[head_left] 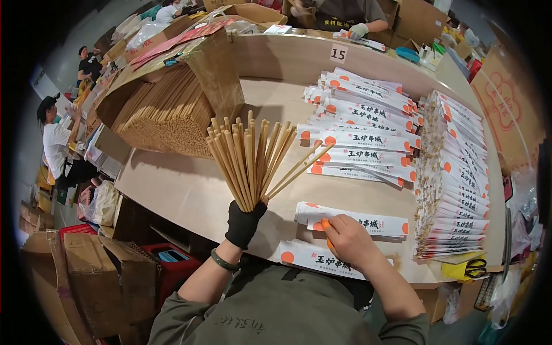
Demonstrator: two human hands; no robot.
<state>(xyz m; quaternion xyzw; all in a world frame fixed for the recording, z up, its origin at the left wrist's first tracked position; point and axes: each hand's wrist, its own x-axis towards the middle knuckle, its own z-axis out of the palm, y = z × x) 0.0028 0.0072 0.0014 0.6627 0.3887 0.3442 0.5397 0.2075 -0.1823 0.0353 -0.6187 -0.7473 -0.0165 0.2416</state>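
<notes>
My left hand (246, 224), in a black glove, grips a fanned bundle of wooden chopsticks (247, 161) that points up and away from me. Two of the chopsticks splay out to the right, apart from the rest. Orange covers sit on fingertips of my bare right hand (352, 238), which is pinched at a white paper chopstick sleeve (388, 226) lying on the table. Nearer to me, another paper sleeve (296, 256) lies along the table edge, partly hidden by my right forearm. Farther off is a loose pile of paper sleeves (362, 138) with orange dots.
An opened cardboard box (218, 72) of stacked chopsticks (161, 112) lies at the table's far left. Stacked sleeves with chopstick ends showing (460, 167) line the right side. Black-handled scissors (476, 268) rest near the right corner. Across the divider, a gloved co-worker's hand (359, 30) shows.
</notes>
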